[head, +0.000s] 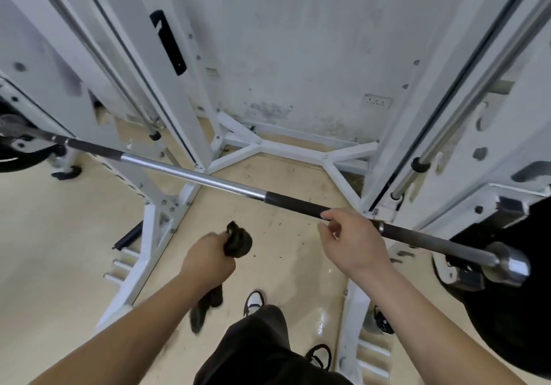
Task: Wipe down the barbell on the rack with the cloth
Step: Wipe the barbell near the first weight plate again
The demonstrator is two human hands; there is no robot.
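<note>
The barbell [193,175] lies across the white rack, running from the upper left to the lower right, with a shiny middle and dark knurled grips. My left hand [207,258] grips a bunched dark cloth [238,241] below the bar, clear of it; a tail of the cloth hangs under my wrist. My right hand [353,240] hovers at the bar's right dark grip with fingers loosely curved, its fingertips at the bar. Whether they touch it I cannot tell.
White rack uprights [176,86] stand left and right, with chrome guide rods [465,110] on the right. Black weight plates [507,310] sit at both bar ends. The rack's base frame [286,149] crosses the beige floor by the wall. My shoes [253,301] are below.
</note>
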